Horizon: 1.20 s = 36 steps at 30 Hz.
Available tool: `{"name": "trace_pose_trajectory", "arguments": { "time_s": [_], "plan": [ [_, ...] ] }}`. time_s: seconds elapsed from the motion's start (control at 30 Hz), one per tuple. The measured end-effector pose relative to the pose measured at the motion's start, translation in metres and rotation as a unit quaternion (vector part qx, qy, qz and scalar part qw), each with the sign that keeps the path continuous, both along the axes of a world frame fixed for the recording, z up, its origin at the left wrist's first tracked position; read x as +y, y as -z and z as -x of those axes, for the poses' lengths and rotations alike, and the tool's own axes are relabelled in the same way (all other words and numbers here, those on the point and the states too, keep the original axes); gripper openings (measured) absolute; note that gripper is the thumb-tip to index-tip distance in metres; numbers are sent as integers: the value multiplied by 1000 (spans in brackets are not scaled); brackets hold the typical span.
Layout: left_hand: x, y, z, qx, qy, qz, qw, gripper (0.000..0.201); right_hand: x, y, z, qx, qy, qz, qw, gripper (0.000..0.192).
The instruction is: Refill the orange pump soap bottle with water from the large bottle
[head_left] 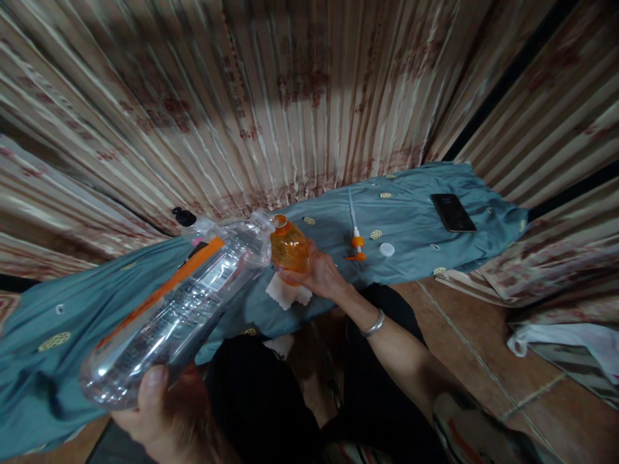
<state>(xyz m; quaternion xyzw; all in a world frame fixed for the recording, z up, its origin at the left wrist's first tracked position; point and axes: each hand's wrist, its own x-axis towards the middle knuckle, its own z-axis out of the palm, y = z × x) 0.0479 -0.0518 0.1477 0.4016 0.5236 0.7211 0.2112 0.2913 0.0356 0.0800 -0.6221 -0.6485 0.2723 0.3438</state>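
Observation:
My left hand (167, 409) grips the base of a large clear plastic bottle (193, 303) with an orange-edged label. The bottle is tilted, its neck pointing up and to the right. My right hand (316, 274) is wrapped around a small orange translucent bottle (289, 245), whose open mouth is close to the large bottle's neck; whether they touch I cannot tell. Below the small bottle lies a white tissue (289, 291). An orange pump top (357, 245) with a long pale tube lies to the right, beside a white round cap (386, 249).
A teal patterned cloth (406, 212) covers the low surface. On its right side lies a black phone (453, 212). Behind the large bottle stands another bottle with a black top (184, 216). Pleated curtains (309, 96) hang close behind. Tiled floor (464, 328) shows at the lower right.

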Motion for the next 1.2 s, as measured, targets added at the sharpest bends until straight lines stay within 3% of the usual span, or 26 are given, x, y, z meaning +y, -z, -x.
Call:
{"name": "trace_pose_trajectory", "arguments": {
  "time_s": [0.23, 0.43, 0.6, 0.9, 1.03, 1.2],
  "plan": [
    [1, -2, 0, -37, 3, -7, 999, 64, 1, 2, -1, -5, -5, -16, 1000, 74],
    [1, 4, 4, -23, 1, -17, 1000, 61, 2, 2, 0, 3, -6, -6, 1000, 72],
    [2, 9, 8, -23, -12, -9, 1000, 47, 1, 1, 0, -9, -4, -24, 1000, 77],
    [3, 11, 12, -22, -3, -15, 1000, 44, 3, 5, 1, -17, -11, -28, 999, 75],
    [3, 8, 9, -25, -5, -7, 1000, 43, 3, 3, 2, -16, -10, -35, 999, 83],
    [0, 2, 3, -37, -4, -16, 999, 40, 2, -3, 1, -12, -8, -22, 1000, 78]
  ]
}}
